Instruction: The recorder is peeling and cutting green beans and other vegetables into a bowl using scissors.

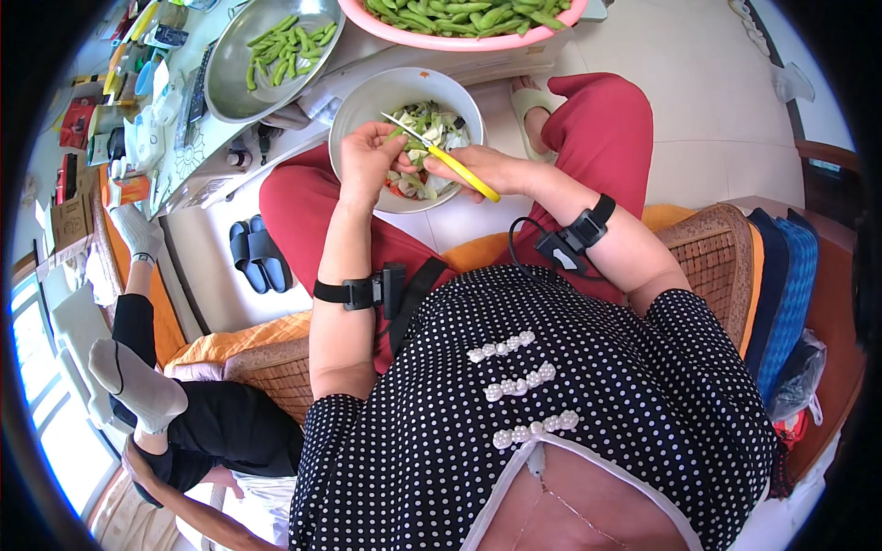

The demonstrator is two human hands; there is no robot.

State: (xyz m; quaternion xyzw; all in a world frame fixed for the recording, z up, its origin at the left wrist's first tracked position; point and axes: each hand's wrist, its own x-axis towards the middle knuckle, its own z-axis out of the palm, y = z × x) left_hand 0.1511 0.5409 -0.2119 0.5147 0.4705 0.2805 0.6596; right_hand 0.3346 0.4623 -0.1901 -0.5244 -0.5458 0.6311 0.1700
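Note:
My right hand is closed round scissors with yellow handles, their blades pointing to the upper left. At the blades, my left hand pinches a green bean pod, mostly covered by its fingers. Both hands are over a white bin between my knees, with green trimmings and other food scraps inside. Beyond it at the left, a metal bowl holds some green pods. A pink basin heaped with green pods stands farther back.
On the left, a glass-topped table carries many small items. Blue slippers lie on the floor below it. Another person's socked foot and leg are at my left. Folded blue cloth lies by the seat at my right.

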